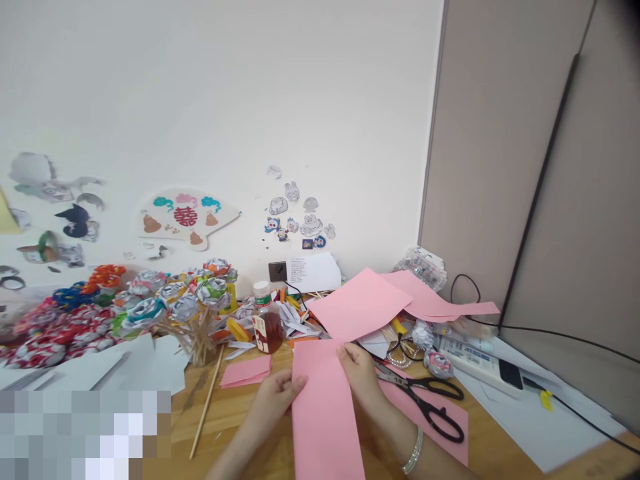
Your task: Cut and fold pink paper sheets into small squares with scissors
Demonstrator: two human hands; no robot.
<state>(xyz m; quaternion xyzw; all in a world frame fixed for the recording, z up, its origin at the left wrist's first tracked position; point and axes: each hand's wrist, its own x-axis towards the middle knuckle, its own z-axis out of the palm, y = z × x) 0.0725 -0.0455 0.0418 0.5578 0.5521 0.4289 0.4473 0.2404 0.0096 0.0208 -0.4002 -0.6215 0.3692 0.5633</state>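
A long pink paper strip (pixel 323 413) lies on the wooden table (pixel 225 413) in front of me. My left hand (pixel 275 397) grips its left edge with thumb on top. My right hand (pixel 357 370), a silver bracelet on its wrist, pinches the strip near its upper right corner. A larger pink sheet (pixel 360 303) rises just beyond the strip's top edge.
Black-handled scissors (pixel 430 397) lie right of my right hand on another pink sheet. A small folded pink piece (pixel 247 371), a wooden stick (pixel 205 403), a brown bottle (pixel 267 327) and many paper flowers (pixel 150 307) are to the left. Cables and a white device (pixel 480 360) sit right.
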